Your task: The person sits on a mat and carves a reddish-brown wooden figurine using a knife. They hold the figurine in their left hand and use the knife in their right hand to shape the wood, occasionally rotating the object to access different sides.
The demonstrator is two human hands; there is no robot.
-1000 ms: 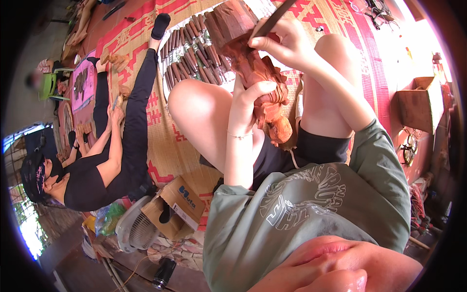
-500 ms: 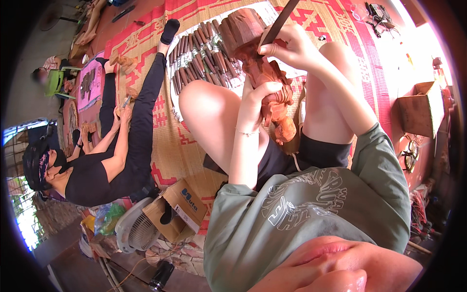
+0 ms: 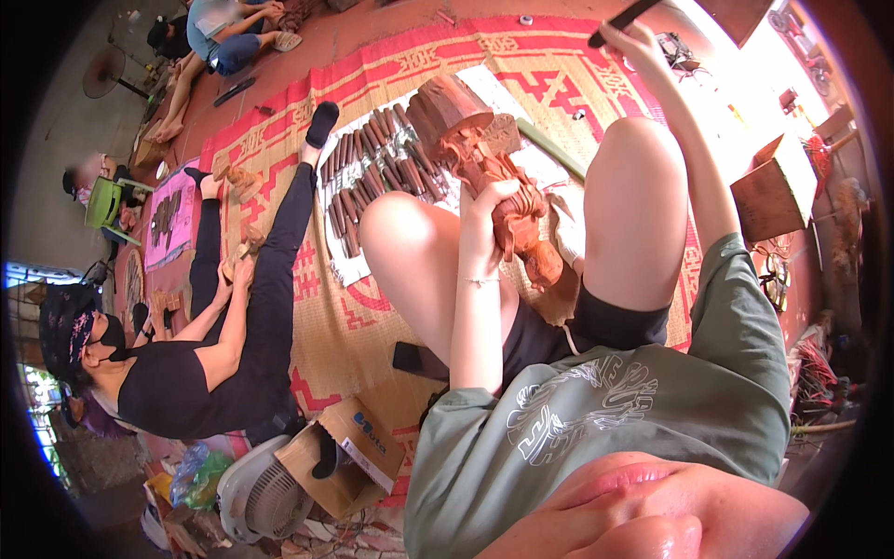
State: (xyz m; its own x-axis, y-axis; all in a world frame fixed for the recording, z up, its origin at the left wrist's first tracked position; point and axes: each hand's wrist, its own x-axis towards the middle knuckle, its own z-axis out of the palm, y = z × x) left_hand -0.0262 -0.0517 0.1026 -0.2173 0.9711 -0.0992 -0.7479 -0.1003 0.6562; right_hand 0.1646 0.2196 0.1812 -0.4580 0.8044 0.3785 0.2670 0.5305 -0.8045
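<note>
A straw-coloured woven mat with red patterns (image 3: 577, 88) spreads around a seated person in a grey-green T-shirt (image 3: 615, 429), knees raised.

At left, a co-worker dressed in black (image 3: 177, 387), legs stretched out, holds a pale wooden piece (image 3: 244, 250). Beyond the person's left knee (image 3: 400, 219) lies a white sheet (image 3: 477, 82) bearing rows of slim brown tool handles (image 3: 400, 172). The reddish-brown carved wooden figure (image 3: 515, 220) tilts between the knees — its broad, block-like end over the sheet, its rounded end toward the person. The left hand (image 3: 488, 200) has its fingers clamped around the figure's middle; the right hand (image 3: 635, 45), raised well apart at upper right, has its fingers closed on a long, dark, flat bar (image 3: 635, 13).
</note>
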